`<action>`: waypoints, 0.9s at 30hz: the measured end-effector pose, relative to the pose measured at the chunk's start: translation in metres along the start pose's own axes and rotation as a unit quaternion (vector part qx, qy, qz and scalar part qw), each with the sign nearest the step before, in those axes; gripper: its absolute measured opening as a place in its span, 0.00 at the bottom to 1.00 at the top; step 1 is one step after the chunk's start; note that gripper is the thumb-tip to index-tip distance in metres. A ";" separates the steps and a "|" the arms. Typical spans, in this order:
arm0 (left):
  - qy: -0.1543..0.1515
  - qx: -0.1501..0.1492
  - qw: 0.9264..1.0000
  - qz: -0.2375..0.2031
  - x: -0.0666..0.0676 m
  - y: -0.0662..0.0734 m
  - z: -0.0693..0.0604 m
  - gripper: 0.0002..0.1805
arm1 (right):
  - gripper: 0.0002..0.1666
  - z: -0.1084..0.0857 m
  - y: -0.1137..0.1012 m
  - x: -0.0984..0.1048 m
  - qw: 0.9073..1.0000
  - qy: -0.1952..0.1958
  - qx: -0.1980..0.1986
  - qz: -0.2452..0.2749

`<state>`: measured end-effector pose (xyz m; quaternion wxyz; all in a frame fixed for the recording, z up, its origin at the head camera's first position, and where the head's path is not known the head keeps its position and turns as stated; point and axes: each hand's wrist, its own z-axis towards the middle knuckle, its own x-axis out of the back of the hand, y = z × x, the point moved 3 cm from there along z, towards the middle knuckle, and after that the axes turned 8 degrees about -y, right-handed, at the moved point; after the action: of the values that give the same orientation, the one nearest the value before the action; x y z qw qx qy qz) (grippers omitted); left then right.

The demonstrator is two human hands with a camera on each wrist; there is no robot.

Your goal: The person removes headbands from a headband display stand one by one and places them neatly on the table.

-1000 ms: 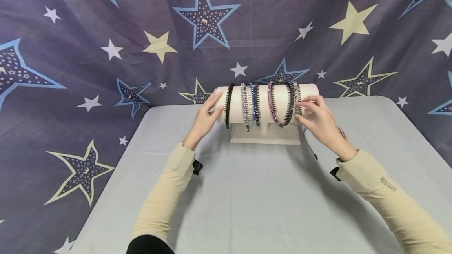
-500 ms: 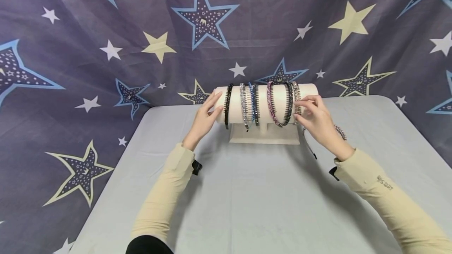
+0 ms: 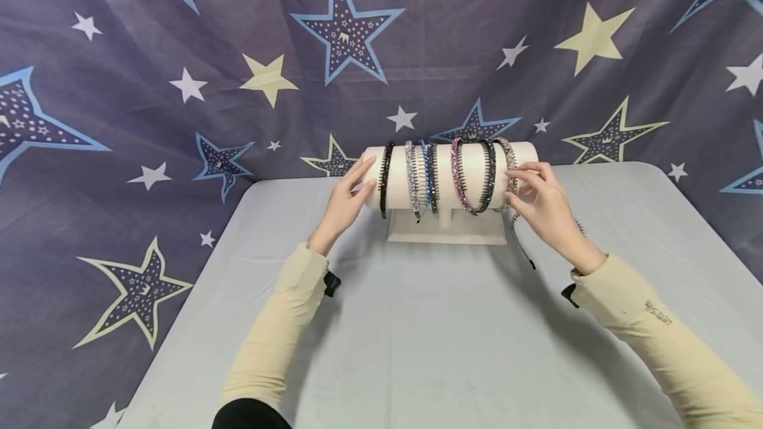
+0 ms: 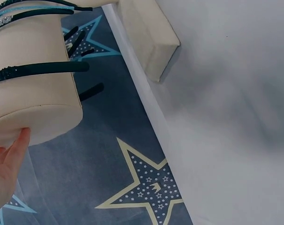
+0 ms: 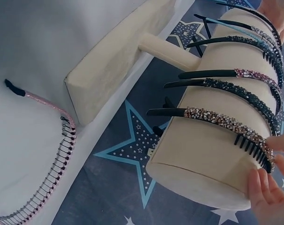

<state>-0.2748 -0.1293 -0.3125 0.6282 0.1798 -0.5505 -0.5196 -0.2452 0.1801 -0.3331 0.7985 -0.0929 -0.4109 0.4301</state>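
A cream padded roll on a T-shaped display stand carries several toothed headbands. My right hand pinches the rightmost one, a headband with silvery-brown sparkle, near the roll's right end. Beside it sit a black headband and a pink-purple headband. Blue, silver and dark ones cluster near the middle. My left hand rests against the roll's left end, its fingers fairly straight; in the left wrist view its fingertips touch the end face. Nearest to it is a plain-looking black headband.
The stand's flat base rests on a table with a pale grey cloth. A loose pink headband lies on the cloth right of the stand, partly behind the right forearm. A star-patterned curtain hangs behind.
My right hand has shifted slightly right, sliding the silvery-brown headband along the roll and widening its gap from the black one. My left hand stays in place.
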 end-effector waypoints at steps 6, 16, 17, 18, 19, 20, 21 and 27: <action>0.000 0.000 1.000 0.004 0.001 0.001 0.000 0.23 | 0.22 -0.002 0.001 0.004 1.000 0.009 -0.001 0.000; 0.001 -0.001 1.000 0.001 0.000 0.000 -0.002 0.23 | 0.21 -0.004 0.003 0.009 1.000 0.023 -0.017 -0.011; 0.001 0.001 1.000 0.001 0.000 0.000 -0.002 0.23 | 0.21 -0.004 0.003 0.010 0.999 0.025 -0.018 -0.013; 0.000 0.001 1.000 0.001 0.000 0.000 -0.002 0.23 | 0.21 -0.004 0.003 0.010 0.999 0.027 -0.019 -0.016; -0.001 0.001 1.000 0.001 0.000 0.000 -0.001 0.23 | 0.21 -0.004 0.003 0.011 0.999 0.029 -0.021 -0.018; -0.002 0.000 1.000 0.002 0.000 0.000 -0.001 0.23 | 0.21 -0.005 0.003 0.011 0.999 0.031 -0.023 -0.020; -0.002 0.000 1.000 0.002 0.000 0.000 -0.001 0.23 | 0.21 -0.005 0.004 0.011 0.999 0.033 -0.025 -0.020; 0.000 -0.002 1.000 -0.001 0.000 0.000 -0.001 0.23 | 0.20 -0.007 0.004 0.013 0.998 0.042 -0.041 -0.017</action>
<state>-0.2738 -0.1297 -0.3128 0.6282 0.1791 -0.5488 -0.5217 -0.2390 0.1942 -0.3320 0.8175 -0.1363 -0.3959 0.3955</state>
